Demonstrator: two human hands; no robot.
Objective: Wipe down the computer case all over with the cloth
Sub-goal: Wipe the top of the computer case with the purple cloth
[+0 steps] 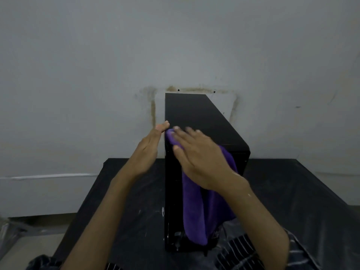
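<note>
Upright on a tabletop (292, 191) covered in black plastic sheeting, a black computer case (204, 117), about midway between the left and right edges, long side running from the near edge toward the far edge by the wall. Narrow near face glossy and turned toward the camera, with small fittings at its foot too dark to make out.

Draped over the near top edge of the case, a purple microfibre cloth (196, 207): upper part spread on the top panel, the rest hanging down the right half of the near face almost to the base.

Flat on the cloth at the near end of the top panel, the right hand (202, 158), fingers straight and spread, pressing the fabric down without curling round it; fingertips blurred. 1 purple fold showing past the fingers at the case's upper left edge.

Against the left side of the case, the left hand (149, 151), open, fingers straight and together, fingertips touching the upper left edge just beside the cloth. Palm contact with the side panel not clear.

Behind, a grey-white wall (97, 75) with a brownish stain (153, 112) tracing a rough rectangle around the case's far end, and 2 small dark holes (178, 90) along its upper line. White specks (162, 211) on the sheeting just left of the case's base. Striped garment (239, 248) at the tabletop's near edge.
</note>
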